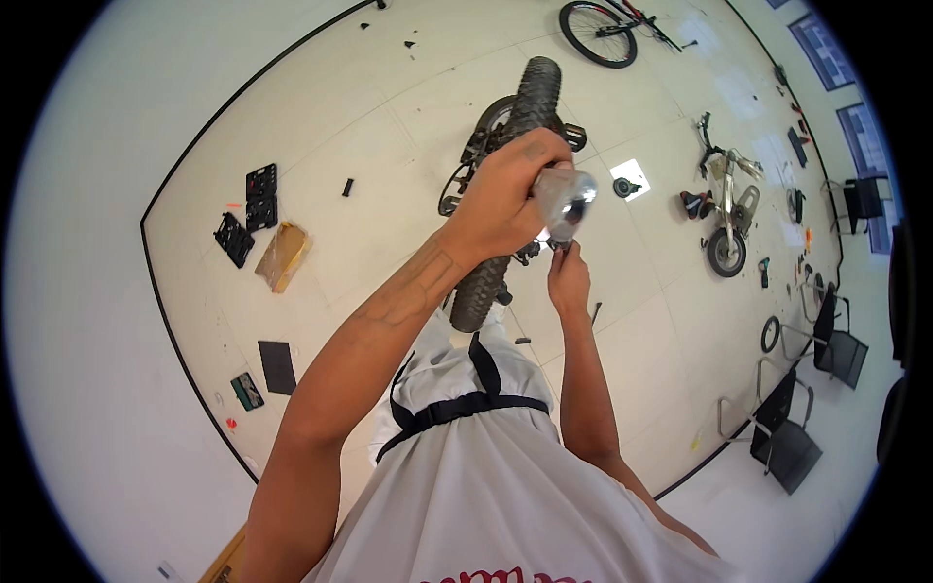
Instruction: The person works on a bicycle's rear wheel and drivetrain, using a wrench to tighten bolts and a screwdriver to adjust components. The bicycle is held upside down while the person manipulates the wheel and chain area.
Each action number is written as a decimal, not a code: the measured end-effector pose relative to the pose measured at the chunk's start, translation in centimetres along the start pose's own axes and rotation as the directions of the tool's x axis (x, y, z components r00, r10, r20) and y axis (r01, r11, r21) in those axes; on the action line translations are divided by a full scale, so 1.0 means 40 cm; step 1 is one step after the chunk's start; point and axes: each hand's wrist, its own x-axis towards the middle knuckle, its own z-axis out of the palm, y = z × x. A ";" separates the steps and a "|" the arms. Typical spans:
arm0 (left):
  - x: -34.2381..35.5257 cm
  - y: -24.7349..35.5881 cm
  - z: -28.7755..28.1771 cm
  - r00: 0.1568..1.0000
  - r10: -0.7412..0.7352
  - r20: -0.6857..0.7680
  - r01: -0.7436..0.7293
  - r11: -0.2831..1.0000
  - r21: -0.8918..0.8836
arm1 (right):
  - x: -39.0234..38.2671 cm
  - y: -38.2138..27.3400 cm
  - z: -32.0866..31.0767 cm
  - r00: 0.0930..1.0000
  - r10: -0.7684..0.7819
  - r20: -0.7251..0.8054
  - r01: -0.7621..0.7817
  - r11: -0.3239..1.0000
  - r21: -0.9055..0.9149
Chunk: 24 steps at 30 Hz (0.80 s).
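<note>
My left hand [505,194] reaches across a knobby black bicycle tyre [483,291]. Its fingers are curled round a shiny silver part with a rounded end [566,199], whose exact kind I cannot make out. Lower down, my right hand [569,277] is closed, with thumb and fingers pinched at a small dark piece [559,245] just under the silver part. What exactly the right fingers hold is mostly hidden. Beyond the tyre and my left hand, more of the bicycle shows, with a pedal [574,136] and a second wheel [494,119].
Left on the tiled floor lie open black tool cases [260,197], a plastic-wrapped cardboard box [284,257] and a dark mat [277,367]. A bicycle [598,35] lies at the far side. Right are a partly dismantled small bike [727,209] and black chairs [785,442].
</note>
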 end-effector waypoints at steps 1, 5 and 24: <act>-0.002 0.005 -0.003 1.000 -0.024 0.008 0.024 1.000 0.009 | -0.001 0.000 -0.004 1.000 -0.007 0.022 0.008 0.999 -0.035; -0.009 -0.009 -0.004 1.000 -0.015 -0.012 0.015 1.000 -0.020 | -0.013 -0.017 -0.025 0.999 -0.017 0.032 0.019 0.997 -0.079; -0.003 -0.002 0.008 0.997 0.069 -0.033 -0.067 0.997 0.049 | 0.003 0.007 0.024 0.994 0.029 -0.105 -0.044 0.987 -0.152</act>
